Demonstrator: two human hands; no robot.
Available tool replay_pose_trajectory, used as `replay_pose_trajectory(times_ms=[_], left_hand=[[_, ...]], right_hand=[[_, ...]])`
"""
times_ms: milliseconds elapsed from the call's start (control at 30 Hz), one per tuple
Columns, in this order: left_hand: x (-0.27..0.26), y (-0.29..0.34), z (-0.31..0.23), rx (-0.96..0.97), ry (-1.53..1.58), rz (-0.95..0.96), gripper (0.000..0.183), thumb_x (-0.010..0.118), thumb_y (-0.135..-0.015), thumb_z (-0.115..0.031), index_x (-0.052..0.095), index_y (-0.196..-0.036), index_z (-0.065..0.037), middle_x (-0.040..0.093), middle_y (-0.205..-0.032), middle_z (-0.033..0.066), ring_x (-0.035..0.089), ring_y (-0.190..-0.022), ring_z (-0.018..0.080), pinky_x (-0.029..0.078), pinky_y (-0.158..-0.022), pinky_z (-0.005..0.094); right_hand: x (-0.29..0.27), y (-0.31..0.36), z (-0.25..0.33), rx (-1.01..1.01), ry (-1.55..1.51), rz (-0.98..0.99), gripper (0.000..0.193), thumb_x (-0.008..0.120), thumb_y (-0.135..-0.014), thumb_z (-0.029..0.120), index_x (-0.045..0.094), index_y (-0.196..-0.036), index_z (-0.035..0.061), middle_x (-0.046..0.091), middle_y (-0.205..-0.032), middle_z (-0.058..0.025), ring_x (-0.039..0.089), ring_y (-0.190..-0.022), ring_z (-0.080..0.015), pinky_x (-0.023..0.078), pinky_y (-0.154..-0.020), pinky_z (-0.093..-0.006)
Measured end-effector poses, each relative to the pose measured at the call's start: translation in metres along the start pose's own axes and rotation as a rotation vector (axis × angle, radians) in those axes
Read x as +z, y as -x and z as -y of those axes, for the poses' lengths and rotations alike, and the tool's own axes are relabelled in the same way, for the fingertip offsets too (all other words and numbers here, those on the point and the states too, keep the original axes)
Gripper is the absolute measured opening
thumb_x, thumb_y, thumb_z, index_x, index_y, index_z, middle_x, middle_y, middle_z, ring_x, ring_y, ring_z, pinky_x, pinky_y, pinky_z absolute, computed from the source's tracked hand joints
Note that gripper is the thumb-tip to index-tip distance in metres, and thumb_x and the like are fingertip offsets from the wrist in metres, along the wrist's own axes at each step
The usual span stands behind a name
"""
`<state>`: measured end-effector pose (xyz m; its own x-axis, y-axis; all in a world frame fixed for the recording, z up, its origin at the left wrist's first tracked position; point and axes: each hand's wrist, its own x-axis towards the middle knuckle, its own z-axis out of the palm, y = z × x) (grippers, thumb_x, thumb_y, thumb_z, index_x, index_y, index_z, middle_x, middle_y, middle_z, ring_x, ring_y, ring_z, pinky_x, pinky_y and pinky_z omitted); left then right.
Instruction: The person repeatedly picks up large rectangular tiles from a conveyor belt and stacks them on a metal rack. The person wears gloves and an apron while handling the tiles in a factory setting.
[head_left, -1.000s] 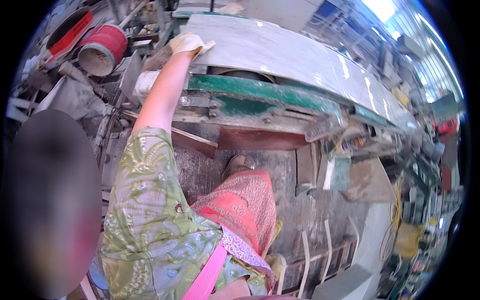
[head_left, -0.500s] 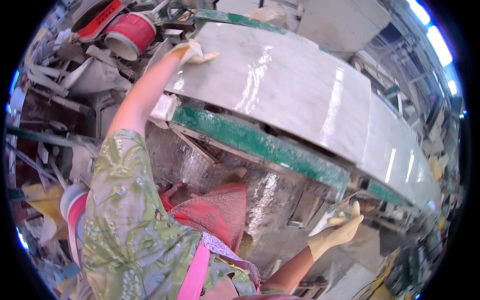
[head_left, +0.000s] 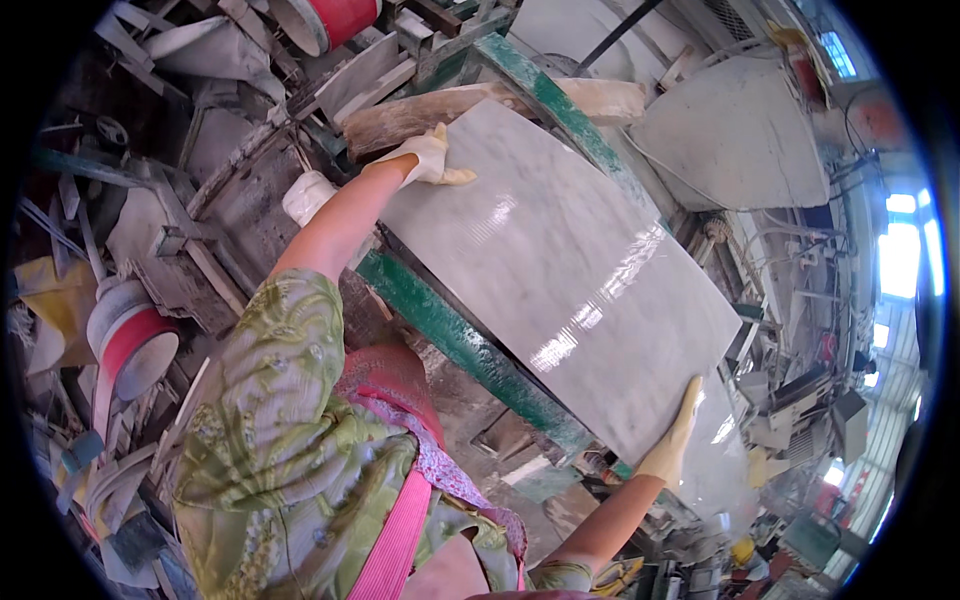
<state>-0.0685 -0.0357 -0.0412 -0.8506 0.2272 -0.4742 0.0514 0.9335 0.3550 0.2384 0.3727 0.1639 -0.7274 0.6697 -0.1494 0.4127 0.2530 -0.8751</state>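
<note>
A grey-white veined slab of polished stone [head_left: 560, 250] lies across a green-painted frame [head_left: 450, 330]. My left hand [head_left: 428, 160], in a cream glove, holds the slab's far left end, with the thumb spread over the top face and the other fingers along the end edge. At the slab's right end is my right hand [head_left: 675, 440], gloved too, its fingers stretched out straight along the edge. The right thumb is hidden. Beyond the right hand, a second pale glossy slab [head_left: 715, 465] shows in part.
A wooden beam [head_left: 430, 115] lies beyond the slab's left end. At left, a red and white round container [head_left: 135, 340] stands among scrap boards. A large pale sheet [head_left: 735, 130] leans behind the frame. A white wrapped bundle [head_left: 308, 197] sits by my left forearm.
My right hand has moved up from beside the frame to the slab's right end. My left hand remains at the left end. The view has turned, showing more of the right side.
</note>
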Motion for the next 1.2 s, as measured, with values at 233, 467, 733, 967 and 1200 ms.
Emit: replay_pose_trajectory(times_ms=[233, 467, 733, 967, 1200], left_hand=[[0.0, -0.004, 0.006, 0.075, 0.097, -0.004, 0.12, 0.063, -0.069, -0.068, 0.014, -0.141, 0.015, 0.029, -0.143, 0.0332, 0.034, -0.134, 0.0373, 0.029, -0.11, 0.0333], [-0.009, -0.011, 0.013, 0.079, 0.21, 0.055, 0.118, 0.068, -0.068, -0.062, 0.015, -0.142, 0.014, 0.036, -0.139, 0.0327, 0.038, -0.131, 0.0382, 0.032, -0.108, 0.0343], [-0.007, -0.022, 0.02, 0.266, 0.284, -0.2, 0.108, 0.075, -0.062, -0.057, 0.033, -0.136, 0.011, 0.049, -0.129, 0.031, 0.049, -0.121, 0.0388, 0.04, -0.101, 0.039], [-0.038, -0.04, 0.017, -0.062, 0.899, 0.05, 0.092, 0.067, -0.076, -0.057, 0.037, -0.139, 0.002, 0.043, -0.142, 0.0161, 0.047, -0.125, 0.0272, 0.04, -0.1, 0.0339], [-0.046, -0.024, 0.009, 0.004, 1.173, 0.172, 0.065, 0.04, -0.096, -0.052, 0.024, -0.149, -0.017, 0.031, -0.15, 0.0029, 0.033, -0.135, 0.0201, 0.024, -0.112, 0.0342]], right_hand=[[0.03, 0.019, 0.051, 0.261, -0.252, 0.162, 0.064, 0.052, -0.092, 0.045, 0.042, -0.134, -0.0034, 0.055, -0.124, -0.0132, 0.056, -0.108, -0.0232, 0.044, -0.095, -0.0332], [0.03, 0.026, 0.033, 0.404, -0.245, 0.022, 0.059, 0.056, -0.091, 0.042, 0.045, -0.13, -0.0005, 0.056, -0.121, -0.0144, 0.059, -0.104, -0.0276, 0.051, -0.088, -0.0406], [0.03, 0.025, 0.024, 0.459, -0.388, 0.064, 0.053, 0.057, -0.092, 0.039, 0.048, -0.127, -0.0002, 0.058, -0.116, -0.0134, 0.058, -0.104, -0.0256, 0.05, -0.087, -0.0384], [0.034, 0.033, 0.015, 0.39, -0.292, -0.087, 0.047, 0.058, -0.092, 0.032, 0.052, -0.124, -0.0028, 0.059, -0.117, -0.0133, 0.057, -0.105, -0.0202, 0.046, -0.087, -0.0294], [0.005, 0.071, -0.039, 0.392, -0.38, -0.052, 0.051, 0.054, -0.094, 0.039, 0.06, -0.115, -0.0062, 0.063, -0.1, -0.0025, 0.055, -0.089, -0.0097, 0.045, -0.08, -0.0261]])
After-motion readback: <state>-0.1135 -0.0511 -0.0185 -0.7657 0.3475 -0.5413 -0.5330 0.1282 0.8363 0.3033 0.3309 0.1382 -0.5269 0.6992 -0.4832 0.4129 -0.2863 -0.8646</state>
